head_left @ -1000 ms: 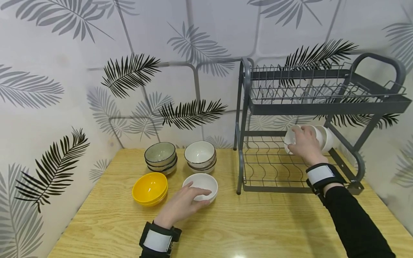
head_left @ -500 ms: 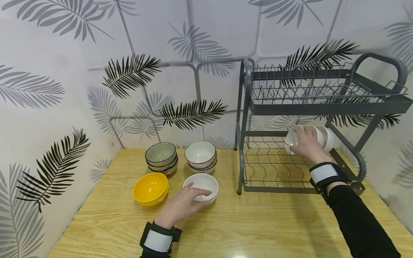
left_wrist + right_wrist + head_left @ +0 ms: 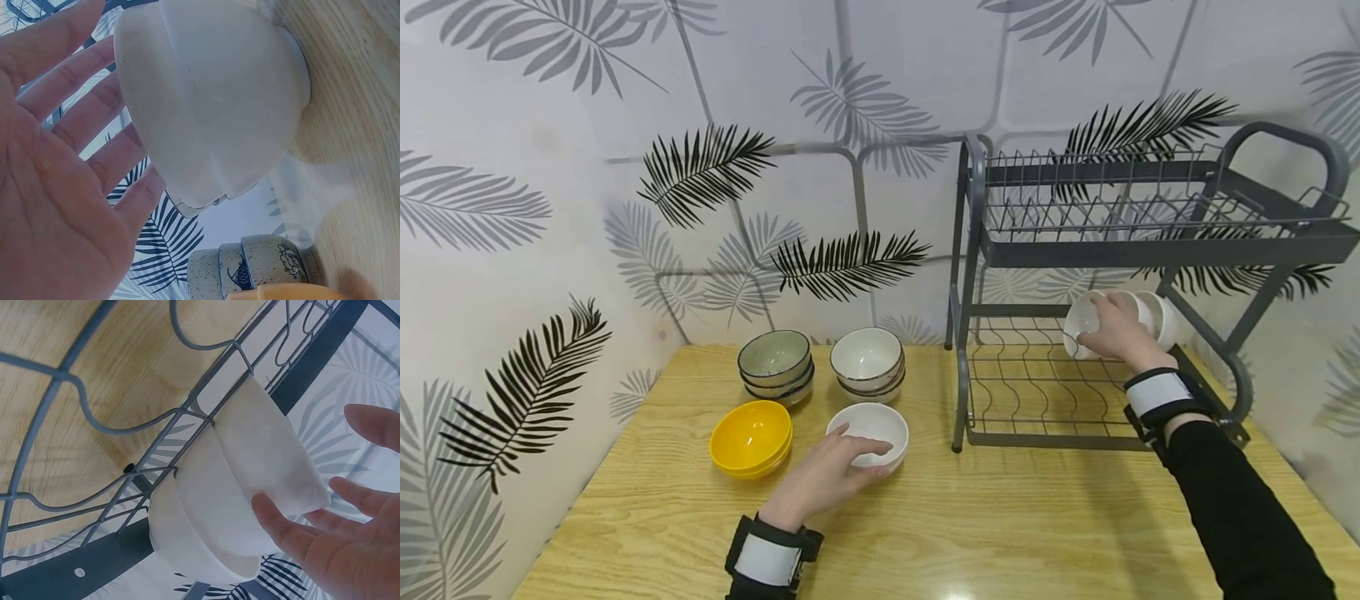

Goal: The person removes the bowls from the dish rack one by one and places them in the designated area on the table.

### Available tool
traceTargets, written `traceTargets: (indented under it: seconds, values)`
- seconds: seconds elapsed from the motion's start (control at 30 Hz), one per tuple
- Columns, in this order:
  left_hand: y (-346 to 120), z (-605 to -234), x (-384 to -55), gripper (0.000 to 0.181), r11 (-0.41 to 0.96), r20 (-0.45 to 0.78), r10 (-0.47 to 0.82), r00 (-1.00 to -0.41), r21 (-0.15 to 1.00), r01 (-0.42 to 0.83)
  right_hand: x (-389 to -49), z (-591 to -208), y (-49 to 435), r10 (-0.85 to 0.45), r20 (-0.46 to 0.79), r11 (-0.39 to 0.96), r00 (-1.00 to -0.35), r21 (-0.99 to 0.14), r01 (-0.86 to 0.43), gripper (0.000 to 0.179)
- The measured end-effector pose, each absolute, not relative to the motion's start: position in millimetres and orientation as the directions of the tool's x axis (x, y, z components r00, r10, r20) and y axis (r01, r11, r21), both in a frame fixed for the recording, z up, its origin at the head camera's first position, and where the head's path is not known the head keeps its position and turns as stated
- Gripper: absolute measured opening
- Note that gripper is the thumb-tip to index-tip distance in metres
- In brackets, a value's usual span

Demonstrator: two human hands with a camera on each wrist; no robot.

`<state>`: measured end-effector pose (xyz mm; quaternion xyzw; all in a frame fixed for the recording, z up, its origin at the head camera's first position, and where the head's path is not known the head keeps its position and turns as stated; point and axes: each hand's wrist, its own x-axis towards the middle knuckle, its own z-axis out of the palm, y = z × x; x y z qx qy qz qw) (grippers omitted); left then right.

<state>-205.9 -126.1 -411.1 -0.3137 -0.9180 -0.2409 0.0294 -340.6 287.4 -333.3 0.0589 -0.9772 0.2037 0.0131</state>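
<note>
My left hand (image 3: 829,477) is spread beside the white bowls (image 3: 872,425) on the table. In the left wrist view its extended fingers reach past the rim of these bowls (image 3: 212,94), which look nested. My right hand (image 3: 1118,332) is at the nearest of several white bowls (image 3: 1078,321) standing on edge in the lower tier of the dish rack (image 3: 1022,439). The right wrist view shows one fingertip at the outside of that bowl (image 3: 269,444); the thumb is apart from its rim. Two other white bowls (image 3: 212,494) lean directly behind it.
Left on the table are stacked yellow bowls (image 3: 748,437), a stack of greenish-grey bowls (image 3: 773,362) and dark-rimmed whitish bowls (image 3: 867,360). The rack's wire upper tier (image 3: 1150,254) hangs over my right hand. A patterned wall (image 3: 880,100) stands close behind.
My right hand has shifted slightly right, its thumb drawing back a little from the inside of the nearest racked bowl. The left hand and the table bowls stay where they were.
</note>
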Motion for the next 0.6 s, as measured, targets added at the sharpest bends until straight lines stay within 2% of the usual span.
traceTargets:
  seconds: [0.3, 0.6]
  values:
    - [-127.7, -410.4, -205.2, 0.033, 0.686, 0.207, 0.557, -0.804, 0.431, 0.586, -343.7, -338.0, 282.1, -0.128, 0.108, 0.916, -0.986, -0.369, -0.160, 0.076]
    - [-127.8, -409.6, -204.5, 0.033, 0.688, 0.210, 0.550, -0.808, 0.434, 0.582, -344.2, -334.9, 279.8, -0.124, 0.088, 0.926, -0.988, -0.347, -0.147, 0.076]
